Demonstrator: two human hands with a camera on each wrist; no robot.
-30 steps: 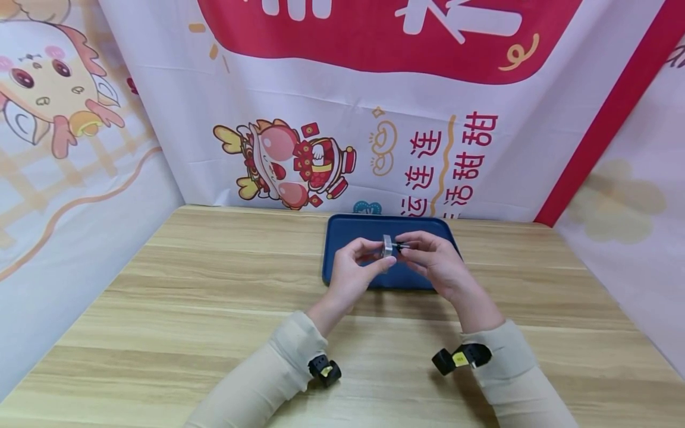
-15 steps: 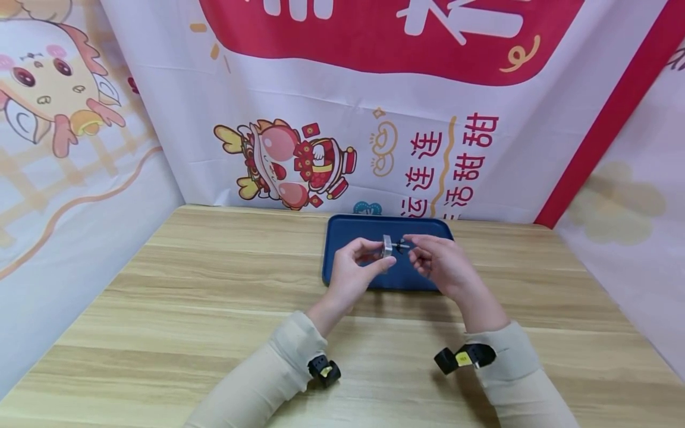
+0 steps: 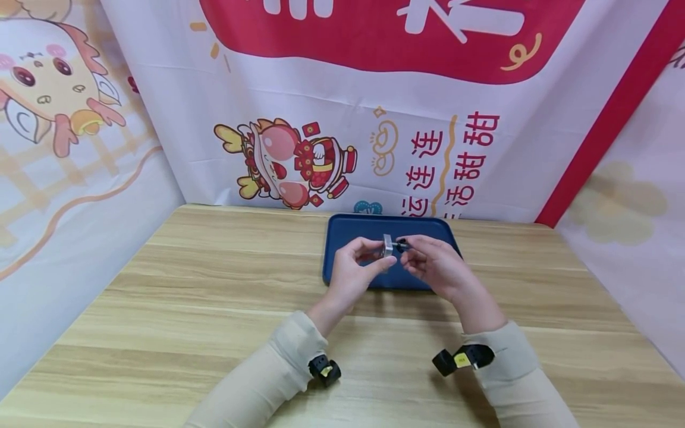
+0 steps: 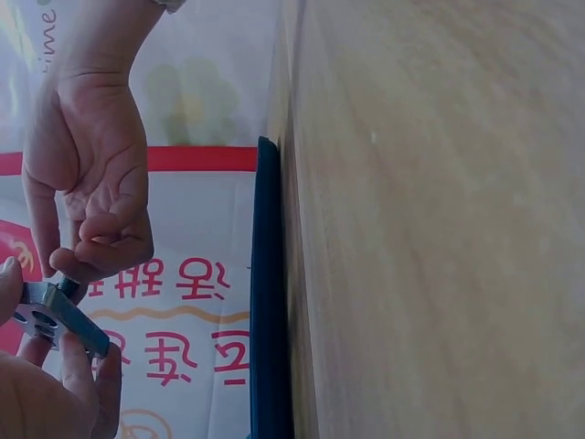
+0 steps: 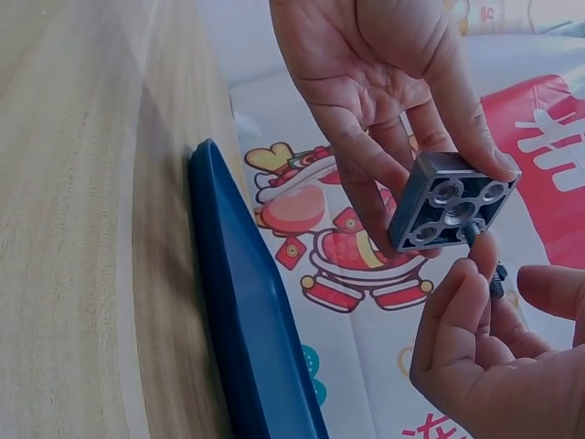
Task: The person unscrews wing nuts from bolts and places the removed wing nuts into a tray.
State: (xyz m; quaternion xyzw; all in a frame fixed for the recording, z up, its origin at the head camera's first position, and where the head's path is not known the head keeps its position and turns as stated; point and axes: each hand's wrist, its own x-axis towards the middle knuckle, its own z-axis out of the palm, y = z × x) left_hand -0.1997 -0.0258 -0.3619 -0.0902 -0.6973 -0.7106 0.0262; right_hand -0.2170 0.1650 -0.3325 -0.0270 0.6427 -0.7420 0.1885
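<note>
Pale wood is the material of the table (image 3: 214, 267), which extends to both sides of the dark blue tray (image 3: 396, 226). Above this tray, the left hand (image 3: 353, 267) grips a square metal block (image 5: 454, 203) between thumb and fingers, while the right hand (image 3: 440, 264) has some fingers curled and touches a thin dark screw (image 5: 497, 282), though I cannot tell whether it really pinches it. With round holes in its face, the metal block is in the air over the tray, and from this face the screw stands out toward the right hand, also over the tray.
</note>
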